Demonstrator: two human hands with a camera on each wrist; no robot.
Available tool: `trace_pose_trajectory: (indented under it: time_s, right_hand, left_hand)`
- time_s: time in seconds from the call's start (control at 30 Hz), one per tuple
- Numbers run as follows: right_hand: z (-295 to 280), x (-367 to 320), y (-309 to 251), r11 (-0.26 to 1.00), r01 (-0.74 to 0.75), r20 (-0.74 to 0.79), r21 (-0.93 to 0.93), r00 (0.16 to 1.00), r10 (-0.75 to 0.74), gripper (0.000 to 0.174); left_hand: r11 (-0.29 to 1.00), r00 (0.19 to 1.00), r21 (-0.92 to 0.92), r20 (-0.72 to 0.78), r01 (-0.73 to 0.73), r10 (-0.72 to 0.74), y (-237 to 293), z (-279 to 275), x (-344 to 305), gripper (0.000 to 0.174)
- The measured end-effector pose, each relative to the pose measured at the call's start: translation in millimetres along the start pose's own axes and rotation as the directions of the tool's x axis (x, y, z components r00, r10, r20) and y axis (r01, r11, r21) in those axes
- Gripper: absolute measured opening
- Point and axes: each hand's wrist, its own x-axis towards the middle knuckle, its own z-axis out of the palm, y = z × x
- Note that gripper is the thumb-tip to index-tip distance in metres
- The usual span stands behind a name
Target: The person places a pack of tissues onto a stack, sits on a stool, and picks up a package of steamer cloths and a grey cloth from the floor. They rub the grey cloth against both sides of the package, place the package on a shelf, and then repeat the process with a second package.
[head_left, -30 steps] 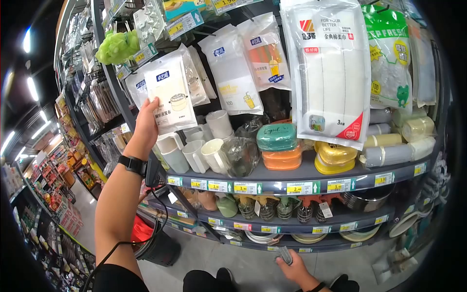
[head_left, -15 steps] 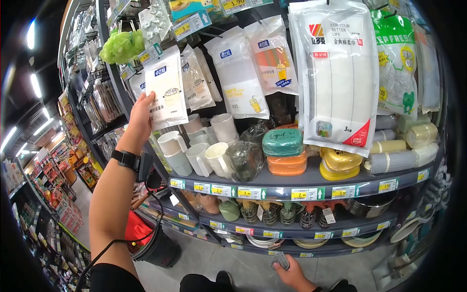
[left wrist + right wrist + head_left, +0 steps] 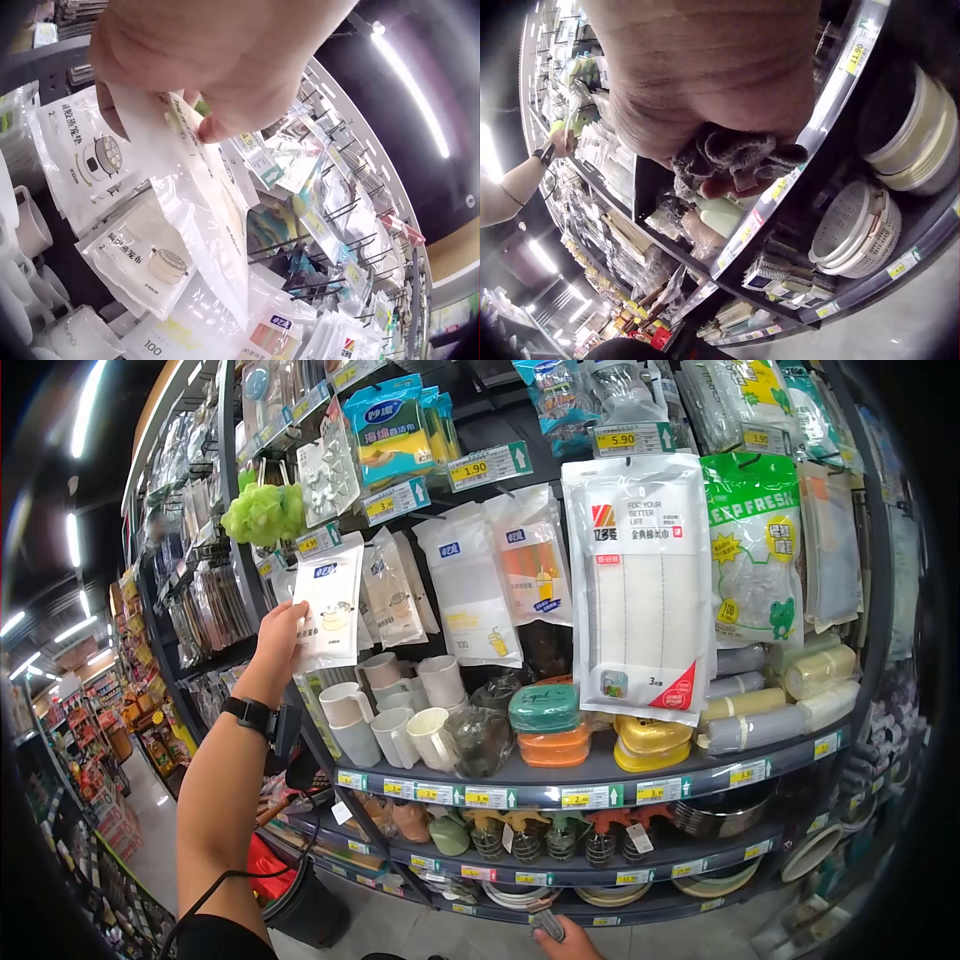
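Note:
My left hand [image 3: 281, 642] pinches the left edge of a white packet [image 3: 328, 605] with a steamer drawing, at the left end of the hanging packets. In the left wrist view the hand [image 3: 202, 67] grips the packet [image 3: 202, 202] by its edge, beside other white steamer-cloth packets [image 3: 142, 251]. Low in the head view, my right hand [image 3: 568, 942] holds a small folded grey cloth [image 3: 547, 923]. The right wrist view shows the grey cloth [image 3: 735, 154] bunched under the curled fingers of the right hand [image 3: 712, 75].
Mugs [image 3: 394, 735], soap boxes [image 3: 545, 707] and rolled bags [image 3: 755, 730] stand on the shelf below the packets. A green bath puff [image 3: 262, 513] hangs at the upper left. A dark bin [image 3: 316, 910] with something red stands on the floor.
The head view has tilted up, so more upper hooks show and the shelf items sit lower. My left hand still pinches the packet; the right hand appears nearer the bottom edge.

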Motion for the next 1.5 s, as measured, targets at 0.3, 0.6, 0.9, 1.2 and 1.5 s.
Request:
trace_pose_trajectory:
  time_s: [0.3,0.6,0.9,1.2,1.5]
  right_hand:
    - [1.7,-15.8,-38.1,0.998,0.048,0.082,0.044,0.995,-0.051,0.058]
    - [-3.3,-8.1,-19.1,0.998,0.065,0.098,0.016,0.993,-0.066,0.052]
    - [-3.1,18.5,39.0,0.989,-0.018,0.015,0.147,1.000,0.016,0.046]
    - [-11.3,-15.2,-5.5,0.873,-0.256,0.031,0.414,0.963,0.268,0.041]
    - [30.3,-55.4,-40.0,0.903,-0.232,0.077,0.361,0.973,0.219,0.028]
  left_hand:
    - [1.000,0.999,0.016,0.022,-0.025,0.025,15.8,12.4,-19.6,0.026]
    - [0.956,0.994,0.287,-0.071,-0.060,0.084,-29.9,39.3,22.5,0.040]
    - [0.615,0.876,0.788,-0.315,0.027,0.366,-125.8,63.1,85.0,0.067]
    - [0.959,0.584,0.242,0.804,-0.150,-0.111,-103.5,85.7,-325.7,0.042]
    - [0.960,0.438,0.247,0.854,0.135,-0.281,-234.5,69.7,-575.5,0.100]
